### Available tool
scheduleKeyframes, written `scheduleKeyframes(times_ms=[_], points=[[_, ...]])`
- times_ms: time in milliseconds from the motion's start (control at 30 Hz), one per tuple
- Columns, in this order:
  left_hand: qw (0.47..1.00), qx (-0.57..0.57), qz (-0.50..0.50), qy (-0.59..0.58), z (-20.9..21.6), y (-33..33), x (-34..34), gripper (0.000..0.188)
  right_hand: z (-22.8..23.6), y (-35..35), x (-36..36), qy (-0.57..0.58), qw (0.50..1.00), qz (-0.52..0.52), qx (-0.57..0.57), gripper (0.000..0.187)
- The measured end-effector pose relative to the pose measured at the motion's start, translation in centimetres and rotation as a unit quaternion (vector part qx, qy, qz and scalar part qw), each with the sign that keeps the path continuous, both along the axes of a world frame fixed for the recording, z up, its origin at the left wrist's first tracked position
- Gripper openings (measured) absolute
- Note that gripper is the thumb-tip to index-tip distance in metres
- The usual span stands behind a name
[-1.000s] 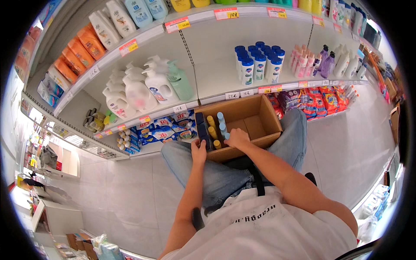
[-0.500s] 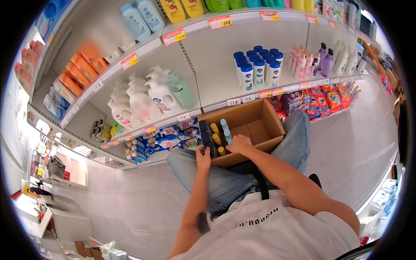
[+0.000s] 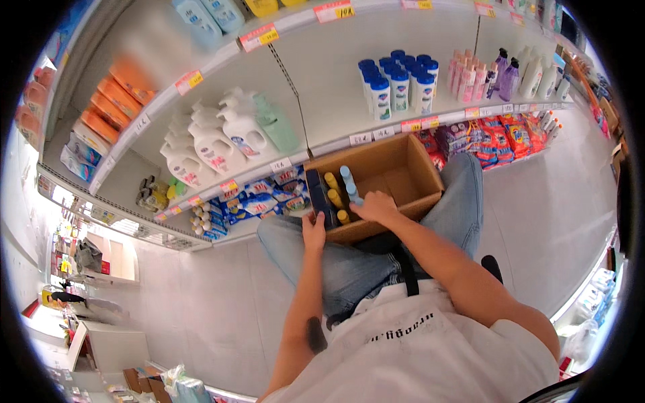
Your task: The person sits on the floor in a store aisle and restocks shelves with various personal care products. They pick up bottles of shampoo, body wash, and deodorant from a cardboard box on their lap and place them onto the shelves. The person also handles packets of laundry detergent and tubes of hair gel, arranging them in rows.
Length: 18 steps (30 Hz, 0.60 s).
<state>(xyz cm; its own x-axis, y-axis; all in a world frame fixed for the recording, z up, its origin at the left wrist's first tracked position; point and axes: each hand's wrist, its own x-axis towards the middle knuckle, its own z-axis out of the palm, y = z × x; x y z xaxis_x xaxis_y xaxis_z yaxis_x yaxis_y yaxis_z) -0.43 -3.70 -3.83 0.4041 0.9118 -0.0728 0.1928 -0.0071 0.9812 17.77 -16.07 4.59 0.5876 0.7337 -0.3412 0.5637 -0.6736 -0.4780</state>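
Note:
An uncovered cardboard box (image 3: 418,180) rests in front of my crossed legs, against the shelf. On its left side stand short rows of slim containers: dark blue ones (image 3: 317,191), yellow ones (image 3: 334,197) and light blue ones (image 3: 347,180). My right hand (image 3: 377,207) reaches over the near wall, its fingers closed at the nearest light blue container, partly hiding it. At the box's near left corner, my left hand (image 3: 313,232) grips the edge, its thumb beside the dark blue containers.
Above the box, a shelf holds blue-capped white bottles (image 3: 400,91), pink bottles (image 3: 466,84) and purple pump bottles (image 3: 508,80). White pump jugs (image 3: 215,144) stand left. Bagged packs (image 3: 497,142) fill the bottom shelf right of the box; blue-and-white packs (image 3: 260,197) lie left.
The view has shifted slightly, so shelf and box sit a little higher in the picture. Both hands stay at nearly the same places on the box and the light blue container.

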Motion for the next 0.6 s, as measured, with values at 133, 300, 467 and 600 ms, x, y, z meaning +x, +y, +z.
scheduleKeyframes(times_ms=[133,300,467,600], points=[[1.000,-0.023,0.007,0.001,0.4,-0.3,0.1,0.035,-0.8,-0.5,0.9,0.022,0.999,-0.018,0.032,0.070],[0.999,-0.042,0.007,-0.015,0.6,-0.4,0.4,0.035,-1.9,-0.4,1.9,0.052,0.997,-0.036,0.041,0.068],[1.000,-0.018,0.015,-0.018,-0.1,-0.1,0.2,0.034,1.2,-0.3,0.6,0.034,0.998,0.044,-0.015,0.064],[0.999,0.018,0.006,-0.026,-1.1,0.6,0.4,0.035,-0.5,0.7,0.6,-0.011,0.998,0.059,0.009,0.058]])
